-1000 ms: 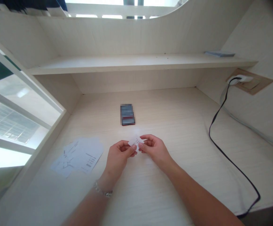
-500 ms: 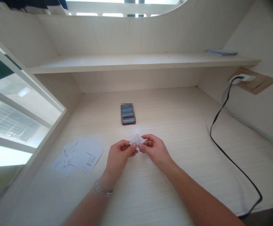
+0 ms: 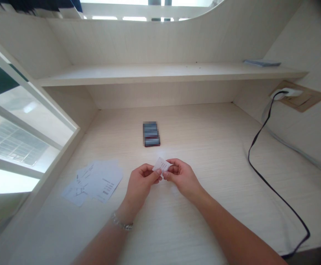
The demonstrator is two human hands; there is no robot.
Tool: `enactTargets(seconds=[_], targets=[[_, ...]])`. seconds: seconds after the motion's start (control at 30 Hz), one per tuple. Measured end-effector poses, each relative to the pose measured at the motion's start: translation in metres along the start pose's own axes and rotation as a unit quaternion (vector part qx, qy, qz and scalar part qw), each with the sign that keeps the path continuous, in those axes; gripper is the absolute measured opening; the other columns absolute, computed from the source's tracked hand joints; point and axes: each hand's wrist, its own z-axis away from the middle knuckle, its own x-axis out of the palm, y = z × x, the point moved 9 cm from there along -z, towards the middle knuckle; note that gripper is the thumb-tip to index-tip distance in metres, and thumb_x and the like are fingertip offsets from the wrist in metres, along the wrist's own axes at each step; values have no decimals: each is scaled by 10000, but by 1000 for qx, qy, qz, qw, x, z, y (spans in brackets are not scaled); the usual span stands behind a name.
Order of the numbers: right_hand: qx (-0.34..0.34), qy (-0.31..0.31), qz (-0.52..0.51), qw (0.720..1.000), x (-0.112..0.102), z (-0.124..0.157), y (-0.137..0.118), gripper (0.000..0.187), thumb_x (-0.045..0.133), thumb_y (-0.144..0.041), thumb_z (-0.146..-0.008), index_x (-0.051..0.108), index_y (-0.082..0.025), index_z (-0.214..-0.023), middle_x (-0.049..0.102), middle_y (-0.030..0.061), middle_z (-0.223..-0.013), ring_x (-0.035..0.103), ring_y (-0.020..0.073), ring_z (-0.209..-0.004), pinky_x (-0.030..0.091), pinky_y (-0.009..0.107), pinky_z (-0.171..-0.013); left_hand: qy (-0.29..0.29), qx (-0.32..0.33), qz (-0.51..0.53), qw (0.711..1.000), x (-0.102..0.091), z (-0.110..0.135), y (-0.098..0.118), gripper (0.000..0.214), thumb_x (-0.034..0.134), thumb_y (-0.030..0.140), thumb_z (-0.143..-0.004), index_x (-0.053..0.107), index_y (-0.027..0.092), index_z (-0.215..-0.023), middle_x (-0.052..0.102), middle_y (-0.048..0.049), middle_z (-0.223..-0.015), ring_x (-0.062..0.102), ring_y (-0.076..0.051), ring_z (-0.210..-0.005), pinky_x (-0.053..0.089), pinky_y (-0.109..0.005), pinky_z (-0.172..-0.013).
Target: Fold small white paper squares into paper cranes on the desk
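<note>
Between my two hands is a small white piece of paper (image 3: 161,164) with a few lines of print, perhaps folded. My left hand (image 3: 140,180) pinches its left side with thumb and fingers, and a chain bracelet circles that wrist. My right hand (image 3: 184,178) grips the right side the same way. The fingertips cover the lower part of the paper. Left of my hands, several printed white sheets (image 3: 102,180) lie overlapped on the desk. Beyond my hands lies a dark rectangular object (image 3: 151,134), pixelated so that its kind is hidden.
A black cable (image 3: 271,191) runs from a wall socket (image 3: 301,96) down the desk's right side to its front edge. A low shelf (image 3: 160,71) spans the back, with a flat bluish item (image 3: 262,63) on it. A barred window frame (image 3: 58,154) borders the left.
The whole view has shifted very slightly. Both hands keep the same hold on the small paper, and the sheets and dark object stay in place.
</note>
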Motion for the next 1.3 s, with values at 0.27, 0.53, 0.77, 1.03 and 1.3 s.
enactTargets(seconds=[0.27, 0.53, 0.77, 1.03, 1.3], targets=[[4, -15, 43, 999, 5, 2, 0, 357, 693, -229, -632, 537, -182, -951, 603, -15, -652, 589, 143, -627, 451, 267, -596, 13, 33, -59, 998, -4, -2, 7, 262, 671, 364, -659, 678, 132, -780, 676, -56, -715, 578, -132, -610, 453, -231, -573], [1, -6, 10, 1000, 6, 2, -2, 334, 701, -247, -630, 548, -174, -918, 623, -3, -648, 583, 135, -600, 452, 270, -593, 34, 12, 17, 999, -7, -2, -1, 258, 692, 345, -647, 665, 130, -787, 669, -49, -730, 587, -124, -635, 451, -223, -580], [-6, 33, 0, 999, -4, 0, -7, 282, 666, -310, -672, 590, -162, -899, 647, 30, -704, 594, 133, -620, 468, 280, -619, 65, 0, 73, 995, -15, -3, -2, 232, 705, 334, -636, 643, 148, -760, 659, -20, -728, 602, -110, -638, 424, -195, -542], [-29, 21, 74, 997, 2, 2, -8, 215, 664, -363, -677, 607, -163, -730, 616, 14, -638, 553, 132, -589, 441, 261, -569, 49, 9, 44, 998, -8, 0, 0, 235, 704, 334, -636, 658, 149, -773, 670, -29, -750, 614, -121, -658, 443, -206, -566], [-26, -2, 124, 992, 5, 3, -10, 204, 575, -350, -759, 600, -158, -694, 594, 16, -621, 526, 125, -581, 416, 255, -565, 45, 21, 28, 998, -7, -1, -1, 203, 685, 317, -670, 662, 142, -771, 663, -26, -734, 589, -108, -640, 448, -210, -578]])
